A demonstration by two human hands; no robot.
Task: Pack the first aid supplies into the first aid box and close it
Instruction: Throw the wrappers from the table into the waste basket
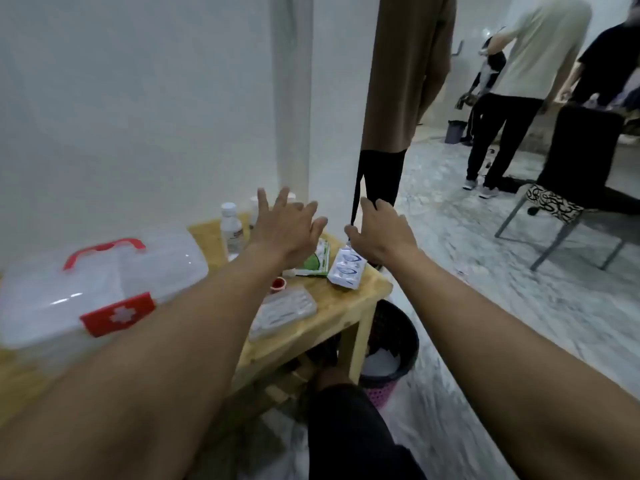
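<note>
Two hands reach out ahead of me over a small wooden surface (pixel 349 308). My left hand (pixel 287 230) is spread wide, fingers fanned and palm down, holding nothing; it hovers above the far part of the surface, over a green and white packet (pixel 317 263). My right hand (pixel 379 233) is curled, fingers bent downward at the far right corner, above the top end of a white and blue packet (pixel 347 268); the frame is blurred there, so I cannot tell whether the fingertips have hold of it or only touch it.

That white and blue packet lies with its long axis running away from me, tilted a little rightward. The first aid box (pixel 100 289) sits at the near left of the surface, clear plastic with its lid down, red handle (pixel 104 249) on top and red latch (pixel 117 314) with a white cross facing me; its long axis runs left to right. Near the front edge a flat clear case (pixel 282 313) lies slantwise, long axis pointing toward the far right. Beside it sits a small red cap (pixel 278 283). A clear bottle (pixel 231 230) with a white cap stands upright at the back, by the wall.

Under the surface's right corner stands a dark basket (pixel 398 327).
</note>
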